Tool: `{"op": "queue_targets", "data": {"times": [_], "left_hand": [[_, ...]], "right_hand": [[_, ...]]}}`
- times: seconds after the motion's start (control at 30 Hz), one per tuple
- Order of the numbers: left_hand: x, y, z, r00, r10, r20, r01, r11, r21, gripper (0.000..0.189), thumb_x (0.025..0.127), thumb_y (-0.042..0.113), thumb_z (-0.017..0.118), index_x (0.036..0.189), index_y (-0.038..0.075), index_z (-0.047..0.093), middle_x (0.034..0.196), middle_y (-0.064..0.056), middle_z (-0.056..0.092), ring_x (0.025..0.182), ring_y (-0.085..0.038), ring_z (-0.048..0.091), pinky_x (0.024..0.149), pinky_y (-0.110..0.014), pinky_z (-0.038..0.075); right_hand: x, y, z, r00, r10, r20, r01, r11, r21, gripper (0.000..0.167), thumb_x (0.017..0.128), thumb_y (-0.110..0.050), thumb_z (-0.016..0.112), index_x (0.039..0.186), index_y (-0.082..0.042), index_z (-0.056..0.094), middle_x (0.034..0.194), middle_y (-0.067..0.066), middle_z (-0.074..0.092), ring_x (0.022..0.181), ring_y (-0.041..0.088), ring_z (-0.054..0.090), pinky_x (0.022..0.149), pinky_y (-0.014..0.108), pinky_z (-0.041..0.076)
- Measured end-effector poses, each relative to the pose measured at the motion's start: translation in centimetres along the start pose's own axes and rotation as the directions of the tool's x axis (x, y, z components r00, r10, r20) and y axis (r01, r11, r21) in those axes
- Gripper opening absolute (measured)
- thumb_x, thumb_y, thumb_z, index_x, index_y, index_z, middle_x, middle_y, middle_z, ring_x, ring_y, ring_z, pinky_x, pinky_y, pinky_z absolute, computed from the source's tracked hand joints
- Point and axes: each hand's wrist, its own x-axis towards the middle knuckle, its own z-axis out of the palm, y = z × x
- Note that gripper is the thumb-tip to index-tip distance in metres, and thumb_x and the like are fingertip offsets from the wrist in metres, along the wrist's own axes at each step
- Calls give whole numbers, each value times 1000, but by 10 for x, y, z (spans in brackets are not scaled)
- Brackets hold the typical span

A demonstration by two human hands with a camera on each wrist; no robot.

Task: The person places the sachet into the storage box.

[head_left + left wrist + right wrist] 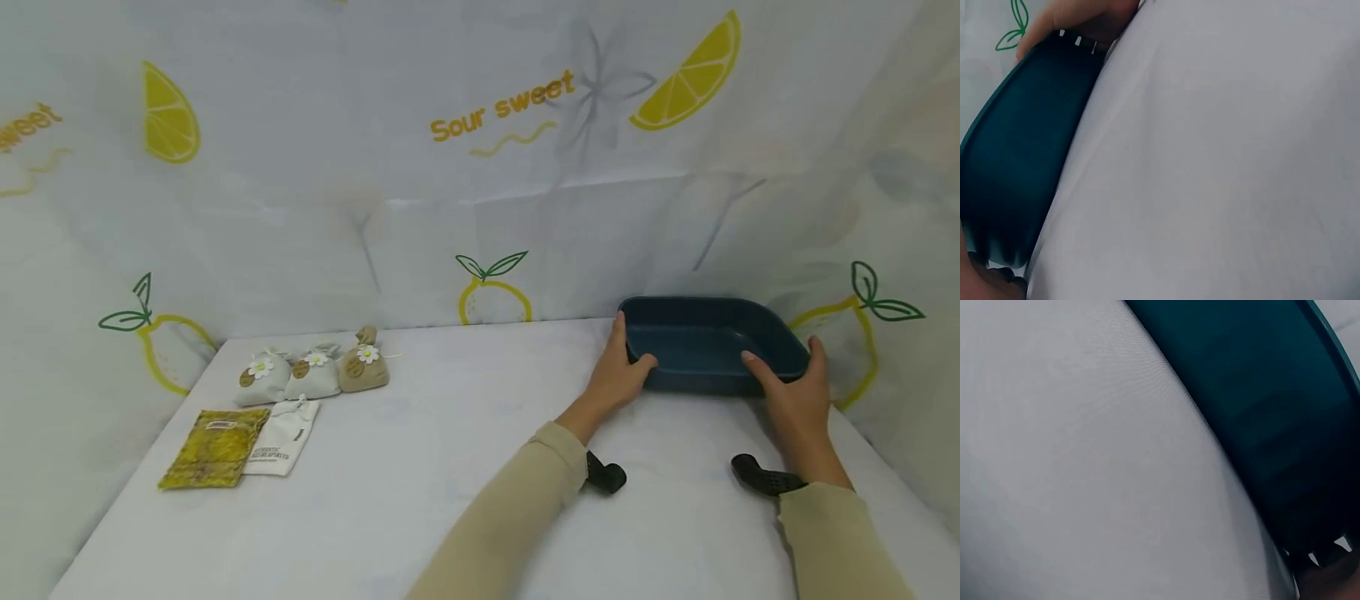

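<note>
A dark blue shallow plastic bin [697, 350] is at the far right of the white table, close to the cloth backdrop. My left hand [615, 375] grips its left end, thumb over the near rim and fingers along the outside. At the near right corner my right hand [798, 408] holds the bin the same way. The left wrist view shows the bin's outer wall [1022, 144] low over the cloth, a hand at each end. In the right wrist view the wall [1260, 412] runs down to the fingers [1335, 578] at the lower right corner.
Two white sachets [312, 379] and a tan sachet [365, 371] with flowers stand in a row at the back left. Before them lie a yellow patterned packet [213, 450] and a white drawstring pouch [285, 437]. Lemon-printed cloth [300, 217] hangs behind the table.
</note>
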Motion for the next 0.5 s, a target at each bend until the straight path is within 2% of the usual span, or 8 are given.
{"op": "queue_targets", "data": {"times": [0.17, 0.3, 0.5], "left_hand": [[-7, -7, -11, 1000, 7, -9, -7, 1000, -1, 86, 96, 33, 51, 164, 27, -1, 170, 11, 7, 158, -9, 14, 128, -34, 23], [-12, -15, -26, 1000, 10, -29, -11, 1000, -4, 86, 96, 31, 49, 164, 28, -2, 170, 11, 6, 158, -9, 13, 129, -37, 22], [-18, -21, -46, 999, 14, -52, -15, 1000, -21, 86, 94, 29, 48, 164, 27, -1, 171, 9, 9, 158, -11, 15, 129, -38, 22]], "right_hand": [[-1, 1, 0, 996, -50, 73, 54, 997, -58, 96, 97, -51, 57, 164, -13, 0, 171, 18, -1, 157, 46, 2, 122, 70, 10], [-2, -4, 7, 986, -98, 133, 105, 993, -46, 95, 98, -50, 57, 164, -14, 1, 170, 20, -1, 155, 50, 1, 119, 74, 11], [-11, -18, 27, 984, -114, 139, 117, 993, -14, 97, 96, -50, 61, 164, -14, 3, 170, 20, 1, 156, 49, 5, 119, 74, 13]]}}
